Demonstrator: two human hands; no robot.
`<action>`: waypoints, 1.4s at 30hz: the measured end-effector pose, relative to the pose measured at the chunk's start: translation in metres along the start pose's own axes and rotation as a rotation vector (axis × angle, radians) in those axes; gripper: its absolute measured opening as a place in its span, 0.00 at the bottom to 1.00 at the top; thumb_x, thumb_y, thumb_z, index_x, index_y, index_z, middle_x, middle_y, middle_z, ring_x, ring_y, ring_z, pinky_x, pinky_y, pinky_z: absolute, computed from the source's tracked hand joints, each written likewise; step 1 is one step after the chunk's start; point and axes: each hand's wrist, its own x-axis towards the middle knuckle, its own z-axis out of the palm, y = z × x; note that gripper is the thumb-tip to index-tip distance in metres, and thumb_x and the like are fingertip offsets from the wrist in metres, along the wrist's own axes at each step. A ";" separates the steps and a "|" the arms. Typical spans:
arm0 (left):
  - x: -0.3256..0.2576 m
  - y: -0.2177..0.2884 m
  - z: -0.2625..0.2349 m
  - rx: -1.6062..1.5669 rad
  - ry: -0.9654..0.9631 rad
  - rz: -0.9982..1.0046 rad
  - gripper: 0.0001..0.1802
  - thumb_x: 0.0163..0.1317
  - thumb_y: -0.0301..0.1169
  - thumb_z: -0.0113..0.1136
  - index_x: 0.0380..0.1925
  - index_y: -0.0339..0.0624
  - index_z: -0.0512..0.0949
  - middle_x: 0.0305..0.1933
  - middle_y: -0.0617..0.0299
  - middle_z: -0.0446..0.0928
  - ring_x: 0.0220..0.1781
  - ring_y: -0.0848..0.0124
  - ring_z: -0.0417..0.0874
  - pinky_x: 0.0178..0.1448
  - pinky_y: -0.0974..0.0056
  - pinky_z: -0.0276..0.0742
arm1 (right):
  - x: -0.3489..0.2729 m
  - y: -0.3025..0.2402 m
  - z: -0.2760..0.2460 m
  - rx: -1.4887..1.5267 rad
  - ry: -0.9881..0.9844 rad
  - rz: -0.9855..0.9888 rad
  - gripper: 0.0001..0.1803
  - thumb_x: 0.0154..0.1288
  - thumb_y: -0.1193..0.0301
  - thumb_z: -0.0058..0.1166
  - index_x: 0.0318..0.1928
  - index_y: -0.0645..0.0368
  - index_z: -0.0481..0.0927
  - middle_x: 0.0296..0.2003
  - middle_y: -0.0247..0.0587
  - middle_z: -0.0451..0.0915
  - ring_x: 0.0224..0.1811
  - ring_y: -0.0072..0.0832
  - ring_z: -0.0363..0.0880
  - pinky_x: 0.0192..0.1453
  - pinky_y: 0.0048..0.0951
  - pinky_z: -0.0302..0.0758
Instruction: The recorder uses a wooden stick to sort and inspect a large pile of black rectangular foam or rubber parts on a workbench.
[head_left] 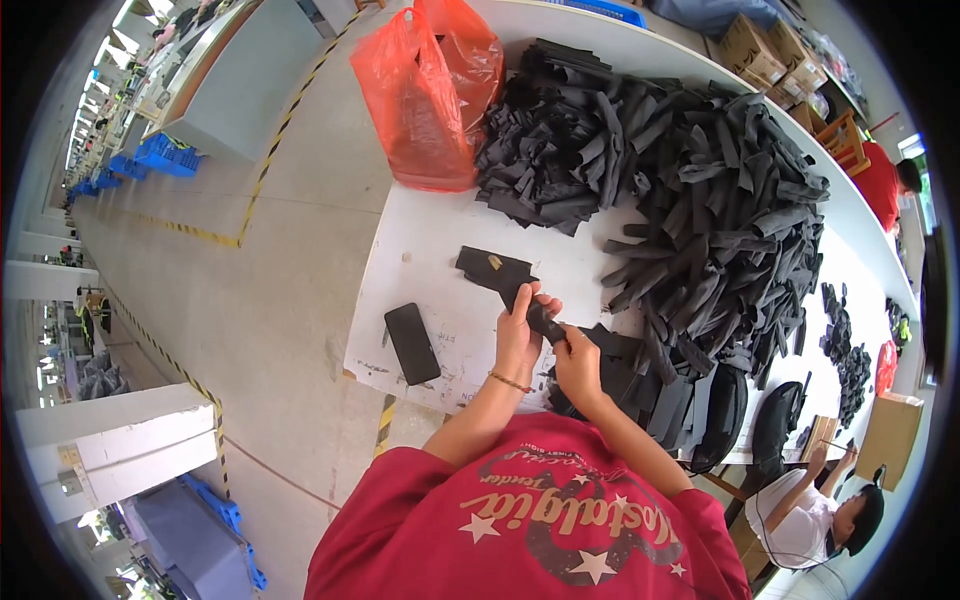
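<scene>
Table (420, 260): 1 phone (412, 343) at the near left edge, 1 flat stack of strips (495, 270) behind the left hand (517, 335) and right hand (577, 362), which hold 1 strip (537, 318) between them, 1 heap of strips (680, 170) behind and right, 1 bag (430, 90) at the far left corner.

- A factory floor or garment-type workshop, large and open.
- A long white worktable (420, 260) carries a big heap of black fabric strips (700, 190).
- Yellow-and-black hazard tape (270, 150) marks lanes on the bare concrete floor (250, 300).
- Blue plastic crates (165, 155) and cardboard boxes (765, 50) stand along the sides.
- Another worker (820, 510) sits at the same table.
</scene>
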 end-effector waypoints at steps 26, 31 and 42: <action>0.002 -0.009 0.012 0.240 0.047 -0.065 0.19 0.69 0.48 0.51 0.29 0.44 0.71 0.10 0.69 0.61 0.07 0.75 0.57 0.12 0.66 0.56 | -0.076 0.016 -0.060 -0.164 -0.061 -0.049 0.06 0.66 0.74 0.55 0.36 0.66 0.80 0.23 0.56 0.77 0.23 0.45 0.78 0.26 0.36 0.70; 0.048 0.028 -0.022 0.151 0.108 0.088 0.18 0.70 0.46 0.50 0.26 0.46 0.70 0.10 0.70 0.57 0.07 0.78 0.53 0.11 0.69 0.47 | -0.123 0.014 -0.099 -0.101 -0.368 0.199 0.08 0.63 0.70 0.59 0.35 0.64 0.78 0.22 0.52 0.78 0.26 0.46 0.81 0.30 0.40 0.74; -0.008 -0.022 0.010 0.269 0.109 -0.071 0.15 0.67 0.42 0.57 0.33 0.40 0.71 0.20 0.67 0.67 0.16 0.77 0.65 0.20 0.70 0.63 | -0.008 0.001 -0.047 0.211 0.130 -0.008 0.06 0.62 0.76 0.61 0.33 0.65 0.78 0.20 0.34 0.64 0.23 0.20 0.59 0.27 0.26 0.61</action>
